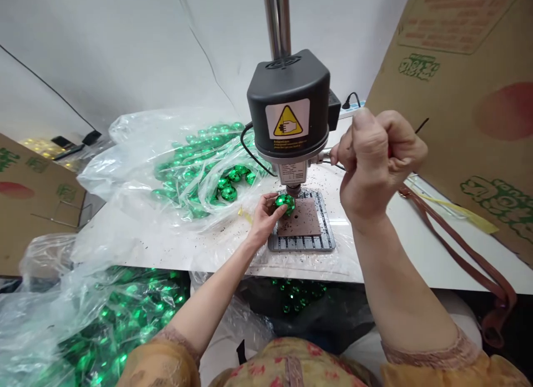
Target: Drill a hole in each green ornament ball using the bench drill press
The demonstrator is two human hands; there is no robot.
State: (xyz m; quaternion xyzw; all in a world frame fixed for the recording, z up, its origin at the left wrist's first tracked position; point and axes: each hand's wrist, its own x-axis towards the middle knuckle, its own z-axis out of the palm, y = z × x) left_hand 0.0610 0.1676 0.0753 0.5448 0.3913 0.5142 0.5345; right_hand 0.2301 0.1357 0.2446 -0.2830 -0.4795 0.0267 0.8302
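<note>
A shiny green faceted ball (285,204) is pinched between the thumb and fingers of my left hand (266,215). It is just under the chuck (293,190) of a small bench drill press (289,106), above a drilled brown board (306,219) on the slotted metal base (302,243). Whether the ball touches the chuck or a bit, I cannot tell. My right hand (377,159) is raised beside the machine's head, its fingers wrapped round the feed lever (326,154); the grip is mostly hidden in the fist.
Left of the press, a clear plastic bag (125,137) holds several green balls (229,192). Another bag of green balls (125,309) sits below the table edge. Dark shavings dot the white table (158,248). A brown strap (458,237) and a large cardboard box (466,109) are on the right.
</note>
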